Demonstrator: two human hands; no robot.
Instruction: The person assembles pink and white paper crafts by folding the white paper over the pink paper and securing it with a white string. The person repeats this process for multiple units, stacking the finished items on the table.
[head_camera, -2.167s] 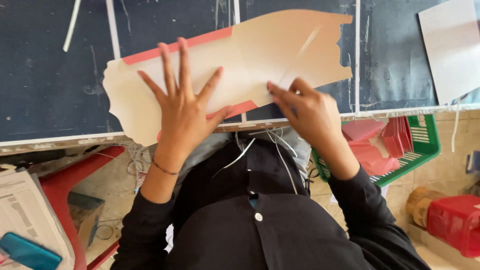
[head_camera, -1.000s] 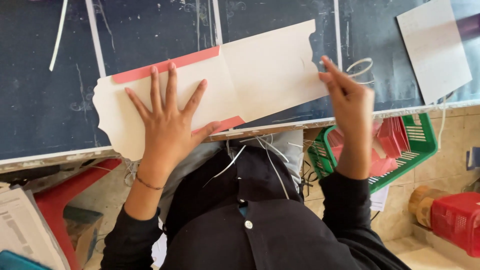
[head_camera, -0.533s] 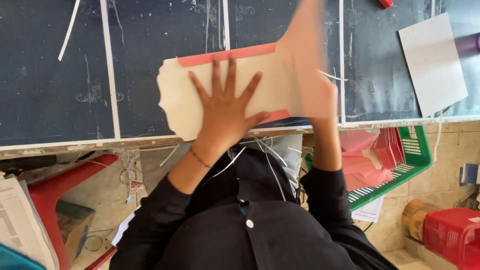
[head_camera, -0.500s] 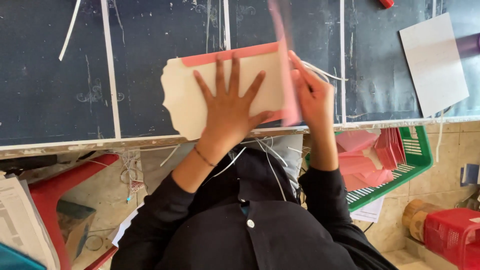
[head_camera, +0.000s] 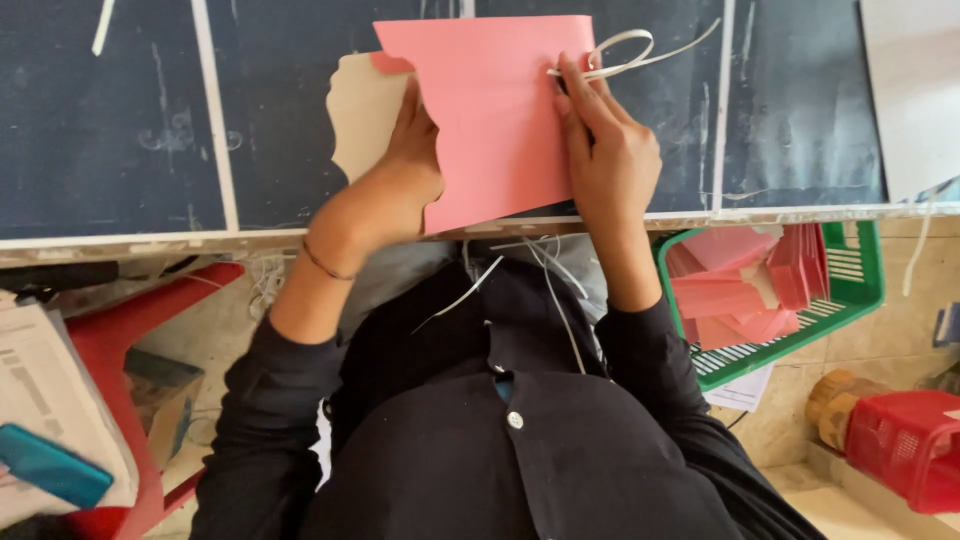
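Note:
A paper sheet (head_camera: 490, 120), pink on one face and cream on the other, lies folded over on the dark table (head_camera: 120, 110), pink side up. Its cream underside (head_camera: 362, 110) shows at the left. My left hand (head_camera: 395, 175) is tucked under the pink flap, fingers hidden, pressing the cream layer. My right hand (head_camera: 605, 140) presses flat on the flap's right edge, fingertips on the fold. A curled white paper strip (head_camera: 635, 50) lies just beyond my right fingers.
A green basket (head_camera: 800, 300) holding several folded pink pieces sits below the table's edge at right. Red crate (head_camera: 905, 445) lower right. A red stool (head_camera: 140, 330), papers (head_camera: 50, 400) and a teal phone (head_camera: 50, 465) are at left. White sheet (head_camera: 915, 90) at far right.
The right half of the sheet was lifted and folded over to the left, so the pink face now covers the cream. My left hand went under the flap; my right hand presses it down.

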